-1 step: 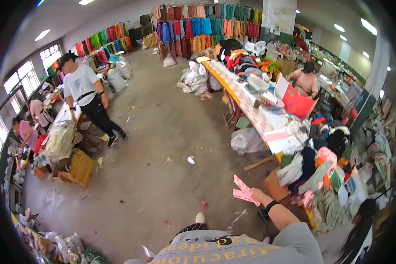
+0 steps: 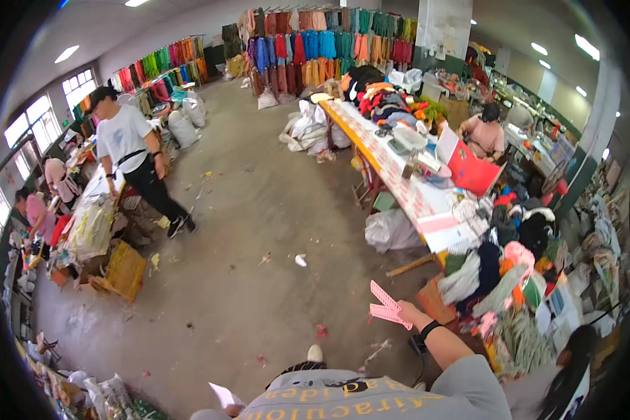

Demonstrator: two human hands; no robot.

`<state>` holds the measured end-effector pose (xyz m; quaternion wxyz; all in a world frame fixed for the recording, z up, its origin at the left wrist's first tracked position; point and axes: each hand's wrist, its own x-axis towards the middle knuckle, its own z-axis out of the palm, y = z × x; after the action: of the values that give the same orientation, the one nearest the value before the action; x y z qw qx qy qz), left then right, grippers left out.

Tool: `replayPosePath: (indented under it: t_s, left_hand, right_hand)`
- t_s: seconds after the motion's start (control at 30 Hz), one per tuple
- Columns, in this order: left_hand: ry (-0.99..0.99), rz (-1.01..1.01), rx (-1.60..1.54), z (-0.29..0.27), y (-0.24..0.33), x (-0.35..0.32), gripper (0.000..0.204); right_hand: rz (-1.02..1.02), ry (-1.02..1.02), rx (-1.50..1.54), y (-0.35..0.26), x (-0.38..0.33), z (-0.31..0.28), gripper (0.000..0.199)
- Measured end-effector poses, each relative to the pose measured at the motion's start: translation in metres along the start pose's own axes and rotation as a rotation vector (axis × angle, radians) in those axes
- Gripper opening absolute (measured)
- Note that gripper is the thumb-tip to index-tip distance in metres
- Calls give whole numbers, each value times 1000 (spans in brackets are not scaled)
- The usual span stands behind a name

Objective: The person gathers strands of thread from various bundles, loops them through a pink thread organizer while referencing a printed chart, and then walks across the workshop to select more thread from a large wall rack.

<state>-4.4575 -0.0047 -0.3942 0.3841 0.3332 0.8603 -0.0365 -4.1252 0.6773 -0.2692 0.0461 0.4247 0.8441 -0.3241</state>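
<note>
Out in front of me at the right, my right hand (image 2: 407,315) is closed around two flat pink perforated strips (image 2: 386,306). They spread into a V from my fingers, above the floor. Low at the bottom edge, my left hand (image 2: 235,410) shows only in part beside my grey shirt. A white sheet, which looks like paper (image 2: 222,395), sticks up from it; the fingers are mostly hidden. A black band (image 2: 430,327) circles my right wrist.
A long table (image 2: 399,178) with heaped fabric runs along the right, and a fabric pile (image 2: 500,280) lies near my right arm. A person in a white shirt (image 2: 124,133) stands at left by another table. A cardboard box (image 2: 124,271) and scraps lie on the floor.
My left hand has risen slightly into view, and more of the white sheet shows. My right hand still holds the pink strips in nearly the same place.
</note>
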Motion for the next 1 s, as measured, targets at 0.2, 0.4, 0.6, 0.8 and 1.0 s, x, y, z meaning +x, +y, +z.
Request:
replayPosePath:
  t_s: [0.2,0.4,0.6,0.8,1.0]
  left_hand:
    - [295,-191,-375,-266,99,234,39]
    - [470,128,-766,-447,252,366,36]
    - [115,-166,-51,-432,261,392,48]
    - [-18,-154,-301,-470,309,350,43]
    - [-54,-182,-148,-526,361,433,50]
  right_hand:
    - [106,236,147,-49,162,-105,27]
    - [105,248,-7,-21,335,-189,23]
    - [86,383,-128,-11,550,-300,30]
    - [-78,917,-225,5,695,-391,30]
    - [-46,381,442,7,680,-292,24]
